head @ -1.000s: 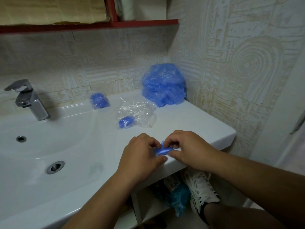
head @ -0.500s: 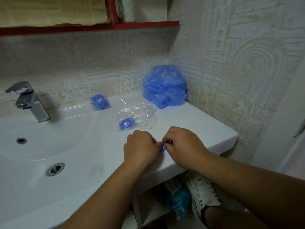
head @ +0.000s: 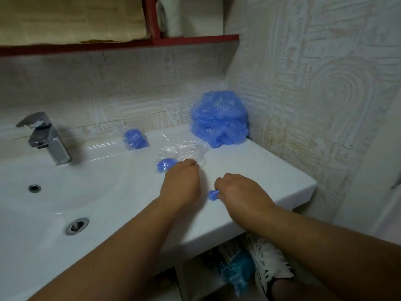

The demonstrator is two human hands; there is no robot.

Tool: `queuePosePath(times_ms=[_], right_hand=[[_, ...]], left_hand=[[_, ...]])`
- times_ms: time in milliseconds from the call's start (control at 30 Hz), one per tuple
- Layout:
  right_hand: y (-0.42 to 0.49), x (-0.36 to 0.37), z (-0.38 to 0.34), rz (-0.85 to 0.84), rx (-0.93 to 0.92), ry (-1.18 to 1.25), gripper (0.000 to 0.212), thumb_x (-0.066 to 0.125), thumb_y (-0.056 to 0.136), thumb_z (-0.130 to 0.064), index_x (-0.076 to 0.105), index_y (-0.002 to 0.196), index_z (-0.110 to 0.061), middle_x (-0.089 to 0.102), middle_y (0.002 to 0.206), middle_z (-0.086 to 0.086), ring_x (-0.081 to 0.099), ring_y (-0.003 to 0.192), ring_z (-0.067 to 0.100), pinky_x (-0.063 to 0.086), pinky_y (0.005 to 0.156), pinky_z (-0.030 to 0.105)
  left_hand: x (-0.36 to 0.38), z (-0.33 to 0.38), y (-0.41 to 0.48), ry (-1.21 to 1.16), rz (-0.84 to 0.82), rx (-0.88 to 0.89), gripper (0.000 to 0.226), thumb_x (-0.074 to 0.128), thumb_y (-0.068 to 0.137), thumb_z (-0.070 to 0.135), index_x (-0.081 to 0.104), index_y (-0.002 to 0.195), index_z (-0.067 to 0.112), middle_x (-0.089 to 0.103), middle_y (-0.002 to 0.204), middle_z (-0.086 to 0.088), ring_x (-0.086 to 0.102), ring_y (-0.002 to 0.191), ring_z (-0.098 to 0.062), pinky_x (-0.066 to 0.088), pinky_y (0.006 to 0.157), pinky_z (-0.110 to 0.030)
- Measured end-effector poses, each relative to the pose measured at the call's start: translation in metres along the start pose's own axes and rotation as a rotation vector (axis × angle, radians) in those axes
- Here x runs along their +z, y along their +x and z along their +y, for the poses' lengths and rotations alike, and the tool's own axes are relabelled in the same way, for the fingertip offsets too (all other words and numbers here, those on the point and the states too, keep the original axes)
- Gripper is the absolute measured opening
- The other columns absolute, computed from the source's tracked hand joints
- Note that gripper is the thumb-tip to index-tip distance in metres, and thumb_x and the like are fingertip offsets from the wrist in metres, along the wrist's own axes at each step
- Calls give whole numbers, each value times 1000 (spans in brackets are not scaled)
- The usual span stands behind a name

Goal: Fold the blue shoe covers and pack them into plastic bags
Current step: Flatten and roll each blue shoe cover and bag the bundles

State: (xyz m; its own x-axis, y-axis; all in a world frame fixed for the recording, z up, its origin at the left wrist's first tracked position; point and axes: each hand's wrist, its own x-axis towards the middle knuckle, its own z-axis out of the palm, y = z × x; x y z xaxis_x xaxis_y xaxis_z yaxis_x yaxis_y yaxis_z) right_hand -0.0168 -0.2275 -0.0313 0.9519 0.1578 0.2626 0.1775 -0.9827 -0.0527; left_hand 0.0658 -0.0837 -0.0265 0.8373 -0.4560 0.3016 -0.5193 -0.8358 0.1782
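The shoe cover (head: pixel 213 195) is pinched by the right hand (head: pixel 243 192); the bag (head: pixel 184 149) ahead is touched by the left hand (head: pixel 181 183), grip unclear.

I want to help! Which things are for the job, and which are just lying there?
For the job: folded shoe cover in the right hand, clear bags, blue pile, packed bags.
Just lying about: tap, red shelf, white shoe.

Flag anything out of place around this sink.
One thing: a blue plastic bundle lies under the counter beside the white shoe, apart from the shoe cover pile on top. Nothing looks spilled or torn. The right hand pinches a folded shoe cover.
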Motion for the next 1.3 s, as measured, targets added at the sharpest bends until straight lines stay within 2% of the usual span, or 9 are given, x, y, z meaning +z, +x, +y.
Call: queuePosePath(times_ms=[200,400,600,767,867,933,1033,1167,1300], right_hand=[[-6,-34,3,275,107,275,11,52,100,-28,59,99,-19,55,92,-4,54,82,15,40,72,28],[-10,-75,-26,593,-41,381,9,63,95,-21,71,97,-17,60,85,-4,55,77,13,45,70,27],[-13,-82,-35,299,-106,46,24,62,96,-26,65,120,-28,59,104,-3,58,90,15,43,76,24],[-20,-87,-41,336,-55,201,13,68,90,-38,68,100,-30,69,92,-9,62,82,11,48,74,24],[-23,-88,-41,353,23,376,11,76,83,-36,68,81,-29,70,80,-11,62,75,6,51,72,25],[-25,-86,-38,328,67,440,9,77,82,-35,70,79,-29,70,79,-11,63,75,6,53,75,29],[-27,-86,-36,317,90,472,2,74,85,-33,75,87,-31,73,86,-11,65,80,6,54,79,31],[-26,-88,-34,151,-20,355,27,53,94,-26,73,110,-36,73,104,-10,64,92,12,53,84,36],[-30,-91,-31,-43,-48,339,45,49,82,-22,65,122,-35,63,123,-13,59,107,15,51,92,39]], left_hand=[[-36,-6,-30,-262,434,-62,15,68,89,16,75,103,15,71,105,1,65,96,-19,45,86,-24],[-81,19,-51,-543,358,-232,28,71,79,4,76,93,28,72,82,9,66,72,-5,50,68,-13],[-102,34,-65,-902,206,-231,38,64,76,-12,78,93,19,72,76,-5,62,58,-7,48,52,-12],[-111,30,-69,-1028,10,-104,44,64,68,-14,79,94,17,66,71,-6,58,65,-21,49,67,-35],[-119,26,-71,-819,-82,24,53,70,63,-7,77,101,29,75,98,8,69,91,-10,53,83,-21],[-124,23,-70,-703,-75,72,54,75,65,-6,76,103,32,72,106,18,64,103,2,46,83,-6],[-126,21,-67,-793,-89,113,48,76,68,-12,76,103,20,74,103,10,67,104,-4,53,90,-19],[-117,23,-65,-915,21,63,37,77,72,-12,76,99,12,76,96,1,72,96,-13,60,82,-32],[-111,18,-62,-1048,43,-29,35,72,75,-15,75,97,12,77,92,-9,74,91,-22,58,88,-37]])
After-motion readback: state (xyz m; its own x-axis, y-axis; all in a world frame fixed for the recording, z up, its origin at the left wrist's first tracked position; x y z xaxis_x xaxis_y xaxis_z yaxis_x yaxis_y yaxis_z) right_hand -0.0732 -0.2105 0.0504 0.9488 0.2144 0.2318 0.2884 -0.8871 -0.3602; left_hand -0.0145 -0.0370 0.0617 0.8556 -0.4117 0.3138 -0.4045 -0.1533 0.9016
